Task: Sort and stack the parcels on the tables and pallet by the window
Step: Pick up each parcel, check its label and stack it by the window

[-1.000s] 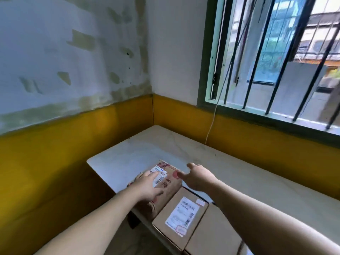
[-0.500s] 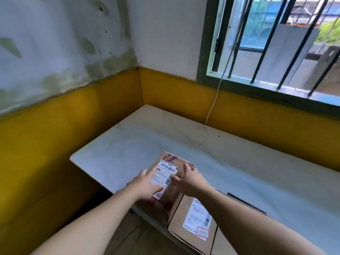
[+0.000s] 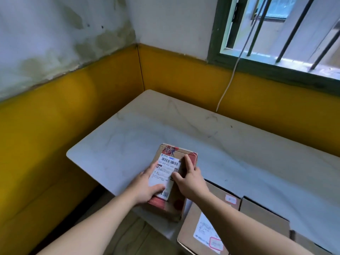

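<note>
A small brown parcel [image 3: 185,197] with a white barcode label and red marks lies at the near edge of the white marble table [image 3: 139,137], its near end overhanging. My left hand [image 3: 145,188] grips its left side, thumb across the label. My right hand [image 3: 191,179] rests on its top, index finger straight along the right edge and thumb touching the label. A larger labelled parcel [image 3: 195,227] lies just right of it, partly under my right forearm, and another brown parcel [image 3: 263,216] sits beside that one.
Yellow-and-white walls close the table in on the left and at the back. A barred window [image 3: 276,34] is at the upper right, and a white cable [image 3: 230,80] hangs from it to the table's back edge. Wooden floor [image 3: 117,234] shows below the near edge.
My right hand, hovering a second ago, has come down onto the small parcel's top. My left hand stays on its left side. The view has tilted down and closer.
</note>
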### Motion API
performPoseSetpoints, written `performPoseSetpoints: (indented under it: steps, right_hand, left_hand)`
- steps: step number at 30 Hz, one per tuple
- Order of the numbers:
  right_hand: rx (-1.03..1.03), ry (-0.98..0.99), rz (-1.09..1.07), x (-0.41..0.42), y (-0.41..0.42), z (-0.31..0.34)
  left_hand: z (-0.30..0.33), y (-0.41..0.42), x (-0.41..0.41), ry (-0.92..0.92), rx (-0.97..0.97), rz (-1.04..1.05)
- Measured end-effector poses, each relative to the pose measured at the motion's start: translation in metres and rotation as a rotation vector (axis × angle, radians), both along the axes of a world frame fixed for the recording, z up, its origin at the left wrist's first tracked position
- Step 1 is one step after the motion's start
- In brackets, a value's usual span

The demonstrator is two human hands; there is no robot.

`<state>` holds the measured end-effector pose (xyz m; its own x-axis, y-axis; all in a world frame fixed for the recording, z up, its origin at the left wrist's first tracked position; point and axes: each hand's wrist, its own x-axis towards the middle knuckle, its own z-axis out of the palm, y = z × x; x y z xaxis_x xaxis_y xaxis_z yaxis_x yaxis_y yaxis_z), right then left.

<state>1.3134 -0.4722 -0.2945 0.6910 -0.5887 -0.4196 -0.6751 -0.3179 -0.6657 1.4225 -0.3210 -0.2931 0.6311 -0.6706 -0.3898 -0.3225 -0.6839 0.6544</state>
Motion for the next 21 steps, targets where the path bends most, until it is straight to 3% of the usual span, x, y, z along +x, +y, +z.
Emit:
performPoseSetpoints:
  steps: [6,15,21]
  right_hand:
    - [0.047,-0.118,-0.218,0.002,0.015,0.003]
    - [-0.146,-0.497,-0.614,-0.026,0.041,0.059]
    - [-0.358,-0.432,-0.769,-0.089,0.072,0.099]
  left_hand:
    - [-0.001,-0.002,0.004,0.125,-0.171,-0.020]
    - [0.059,-0.015,0.005,-0.015,-0.384,-0.363]
    - [0.089,-0.020,-0.034,-0.022,-0.480,-0.606]
